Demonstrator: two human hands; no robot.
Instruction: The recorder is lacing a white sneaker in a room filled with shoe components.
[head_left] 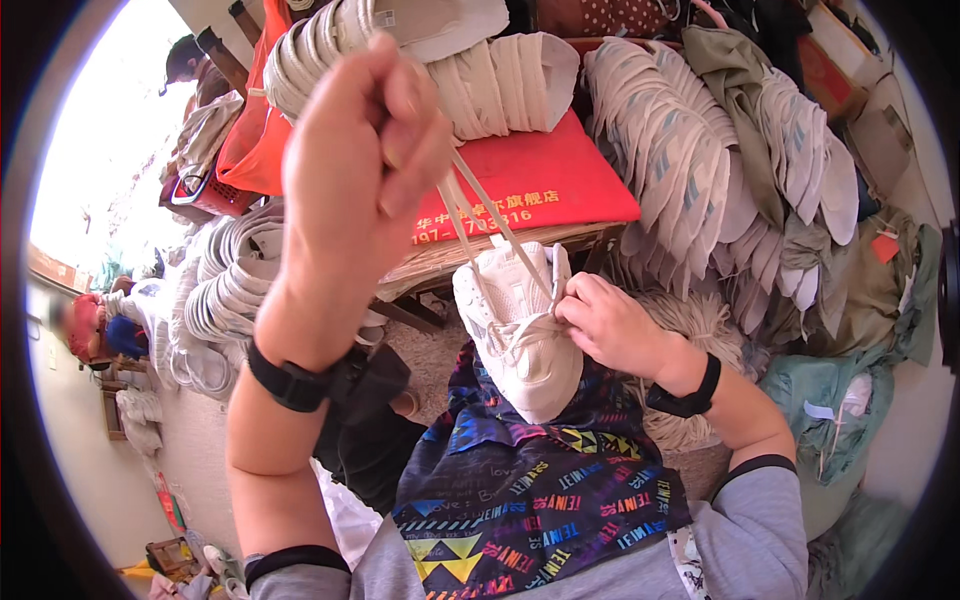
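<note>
A white sneaker rests toe toward me over my patterned apron, its toe half laced. My left hand is raised high, close to the camera and slightly blurred, with fingers curled closed. From it two strands of an off-white shoelace run taut down to the sneaker's opening and eyelets. At the sneaker's right side, my right hand has thumb and fingers pinched together by the eyelet edge. What lies between those fingertips is hidden.
Ahead, a red sheet covers a low table, with nested off-white shoe uppers on it. More stacked uppers stand at right and left. A bundle of laces hangs beside my right wrist. Another person is far left.
</note>
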